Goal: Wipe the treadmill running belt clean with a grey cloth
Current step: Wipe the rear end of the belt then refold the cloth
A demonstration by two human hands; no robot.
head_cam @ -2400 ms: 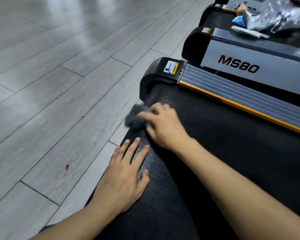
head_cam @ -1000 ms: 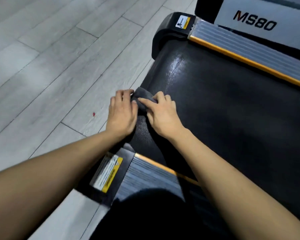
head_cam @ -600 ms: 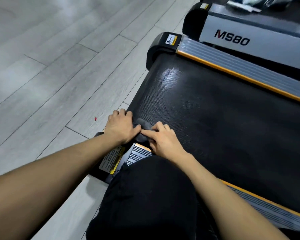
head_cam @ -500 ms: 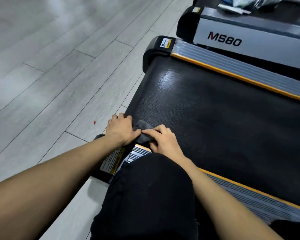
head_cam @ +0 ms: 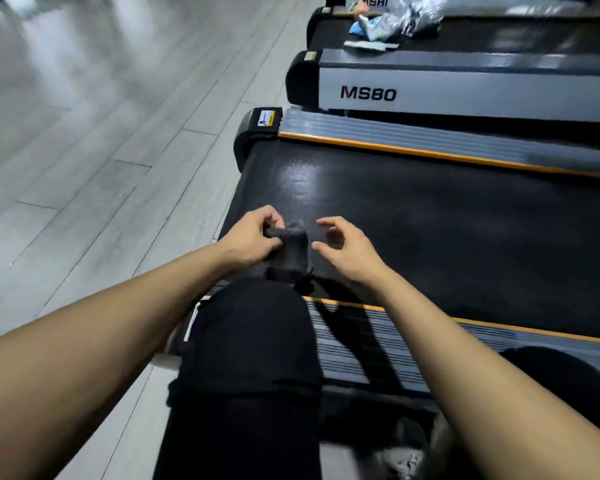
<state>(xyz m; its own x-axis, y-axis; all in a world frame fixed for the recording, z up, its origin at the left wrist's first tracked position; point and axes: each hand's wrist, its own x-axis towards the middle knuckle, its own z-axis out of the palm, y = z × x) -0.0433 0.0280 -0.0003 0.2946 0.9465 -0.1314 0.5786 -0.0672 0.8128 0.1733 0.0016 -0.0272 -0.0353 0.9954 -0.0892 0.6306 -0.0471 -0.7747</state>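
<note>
Cloth [head_cam: 291,249] hangs bunched in our left hand [head_cam: 253,240] just above the belt [head_cam: 447,230] at its near edge, our right hand [head_cam: 343,251] loose and empty beside it, so we judge refolding comes before another wiping pass.

Soft, dim indoor light is cast from above. A pale glare patch is seen on the belt [head_cam: 300,174], and a wider sheen on the floor [head_cam: 84,98]. Motion blur is spread over the far corners. Straight lines are bowed by wide-angle distortion near the edges.
</note>
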